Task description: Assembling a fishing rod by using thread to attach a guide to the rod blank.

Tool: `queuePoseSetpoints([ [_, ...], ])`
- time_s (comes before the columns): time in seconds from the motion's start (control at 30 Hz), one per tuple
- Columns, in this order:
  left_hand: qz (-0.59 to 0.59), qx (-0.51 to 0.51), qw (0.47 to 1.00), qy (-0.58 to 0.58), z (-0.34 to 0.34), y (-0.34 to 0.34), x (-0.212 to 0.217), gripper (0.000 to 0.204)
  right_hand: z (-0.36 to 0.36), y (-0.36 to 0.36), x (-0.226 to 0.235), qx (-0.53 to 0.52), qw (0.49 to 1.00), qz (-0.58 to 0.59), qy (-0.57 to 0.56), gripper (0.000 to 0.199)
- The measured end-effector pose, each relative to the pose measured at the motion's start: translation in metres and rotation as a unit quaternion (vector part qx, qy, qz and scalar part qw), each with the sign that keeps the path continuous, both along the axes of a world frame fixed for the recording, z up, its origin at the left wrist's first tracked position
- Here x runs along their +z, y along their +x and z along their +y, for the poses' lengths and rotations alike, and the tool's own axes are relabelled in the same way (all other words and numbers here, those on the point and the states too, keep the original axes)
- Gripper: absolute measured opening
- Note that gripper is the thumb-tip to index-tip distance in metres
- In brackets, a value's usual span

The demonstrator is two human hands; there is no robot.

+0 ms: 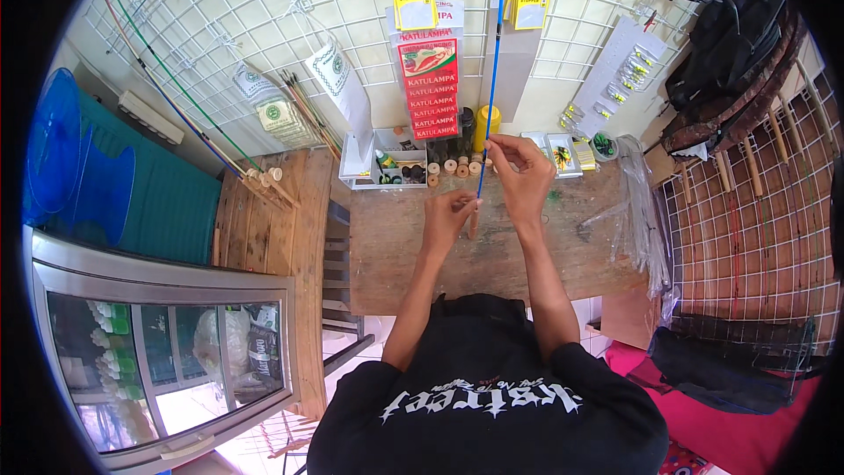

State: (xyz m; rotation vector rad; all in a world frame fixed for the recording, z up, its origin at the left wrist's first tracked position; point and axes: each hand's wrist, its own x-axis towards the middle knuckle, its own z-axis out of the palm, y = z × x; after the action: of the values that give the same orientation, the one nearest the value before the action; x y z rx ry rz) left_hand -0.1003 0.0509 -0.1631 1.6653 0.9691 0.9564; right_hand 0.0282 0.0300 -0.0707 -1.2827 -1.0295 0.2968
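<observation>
Single head-mounted fisheye, looking steeply down and forward over the person's chest: forearms enter from the lower edge, both hands sit near frame centre over the wooden workbench (492, 255), close range. Field is wide enough to catch the wire grid wall (264, 26) behind the bench at the top, a glass-fronted cabinet (167, 352) at lower left and a second grid panel (747, 246) at right, with straight edges bowing hard toward the rim. No second view to overlap; black vignette eats the corners, so the far edges are probably unreliable.
</observation>
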Motion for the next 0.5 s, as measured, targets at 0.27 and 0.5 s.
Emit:
queuePoseSetpoints([
  [0.27, 0.055, 0.022, 0.998, -0.005, -0.016, 0.002, -0.005, 0.015, 0.002, 0.003, -0.01, 0.005, 1.0, 0.007, -0.012, 0.016],
  [0.5, 0.062, 0.021, 0.997, 0.042, -0.013, 0.005, -0.029, 0.014, 0.008, 0.007, -0.028, 0.022, 0.998, -0.001, -0.062, 0.019],
])
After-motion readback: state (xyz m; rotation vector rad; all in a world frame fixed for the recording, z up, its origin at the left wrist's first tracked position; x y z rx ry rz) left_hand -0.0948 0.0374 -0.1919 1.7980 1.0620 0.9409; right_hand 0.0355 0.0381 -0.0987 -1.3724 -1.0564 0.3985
